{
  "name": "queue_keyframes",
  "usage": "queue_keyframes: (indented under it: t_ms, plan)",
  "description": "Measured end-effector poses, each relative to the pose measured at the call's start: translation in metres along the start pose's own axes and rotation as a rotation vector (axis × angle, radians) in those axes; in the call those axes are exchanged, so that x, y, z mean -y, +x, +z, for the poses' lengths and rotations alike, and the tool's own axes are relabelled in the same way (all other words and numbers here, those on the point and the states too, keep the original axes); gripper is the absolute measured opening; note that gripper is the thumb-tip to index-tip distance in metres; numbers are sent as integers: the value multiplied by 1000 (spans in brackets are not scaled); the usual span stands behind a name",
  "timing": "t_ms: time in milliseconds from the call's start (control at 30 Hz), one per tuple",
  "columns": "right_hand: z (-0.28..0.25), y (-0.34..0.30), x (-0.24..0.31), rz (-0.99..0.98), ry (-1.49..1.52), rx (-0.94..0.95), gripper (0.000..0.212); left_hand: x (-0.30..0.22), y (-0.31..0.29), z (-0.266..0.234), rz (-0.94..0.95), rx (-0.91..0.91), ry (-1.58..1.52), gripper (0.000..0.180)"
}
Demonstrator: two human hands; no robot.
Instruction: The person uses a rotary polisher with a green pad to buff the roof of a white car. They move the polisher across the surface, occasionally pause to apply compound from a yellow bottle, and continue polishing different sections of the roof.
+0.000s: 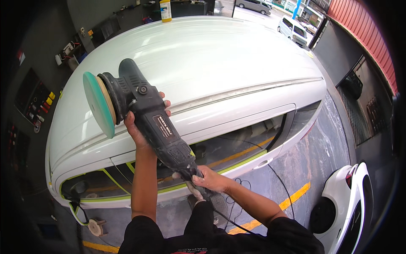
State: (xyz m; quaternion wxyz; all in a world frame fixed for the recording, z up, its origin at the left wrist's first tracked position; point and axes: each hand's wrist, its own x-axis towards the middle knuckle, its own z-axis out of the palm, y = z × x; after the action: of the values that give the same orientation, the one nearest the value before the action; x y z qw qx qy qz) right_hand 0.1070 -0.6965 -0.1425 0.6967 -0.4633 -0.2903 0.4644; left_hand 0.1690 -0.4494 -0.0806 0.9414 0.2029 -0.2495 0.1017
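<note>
A black car polisher [154, 120] with a round green foam pad [98, 104] is lifted in both my hands above the near side of a white car's roof [203, 55]. My left hand [137, 127] is wrapped under its body near the head, with fingertips showing on the far side. Around the rear handle, my right hand [207, 179] is closed, thumb on top. The pad faces left, tilted upright and apart from the roof. A black cord [230, 222] trails from the rear end of the tool.
Green masking tape [169, 189] edges the car's side windows. A yellow-labelled tub [165, 12] stands at the roof's far edge. A wooden stool [96, 227] is on the floor at lower left, and another white car [344, 199] at right. Cable [283, 182] lies across the floor.
</note>
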Motion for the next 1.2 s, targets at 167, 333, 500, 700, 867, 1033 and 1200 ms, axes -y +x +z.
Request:
queue_keyframes:
  t_ms: [167, 333, 500, 700, 867, 1033, 1200]
  plan:
    - [-79, 71, 131, -172, -1177, -702, 63, -29, 123, 1, 121, -334, 442, 73]
    - [-166, 128, 144, -36, -1760, -867, 68, -26, 229, -66, 40, -369, 498, 62]
    - [-166, 139, 141, 145, -1799, -784, 69, -19, 297, -153, -23, -453, 389, 60]
    - [-152, 145, 151, 231, -1780, -709, 69, -26, 351, -232, -48, -543, 355, 67]
    - [-155, 149, 155, 281, -1790, -703, 70, -30, 353, -232, -96, -564, 220, 64]
    - [-191, 166, 175, 129, -1784, -753, 61, -31, 357, -207, -21, -657, 370, 64]
    - [-293, 296, 273, -290, -1714, -796, 47, -31, 359, -207, 53, -730, 347, 58]
